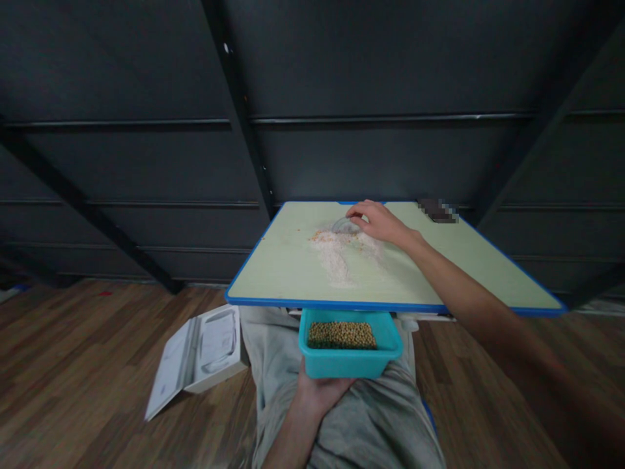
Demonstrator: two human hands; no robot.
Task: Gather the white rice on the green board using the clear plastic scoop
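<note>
My left hand [319, 394] holds a turquoise plastic container [342, 363] from below, its fingers hidden under the base. Dried tan beans [349, 333], perhaps soybeans, lie inside, with some green ones at the near left. The container sits over my lap, just below the near edge of the table. Above the tabletop, my right hand [375, 220] pinches a clear, curved, disc-like piece [344, 225]. That piece is at the far side of a spread pile of whitish grains [336, 260], which look like rice. Small orange bits [319, 236] are scattered along the pile's far edge.
The pale green folding table [273, 273] has a blue rim. A dark, pixelated object [438, 210] lies at its far right corner. An opened white box [217, 348] rests on the wooden floor [97, 365] at left. A dark panelled wall [366, 163] stands behind.
</note>
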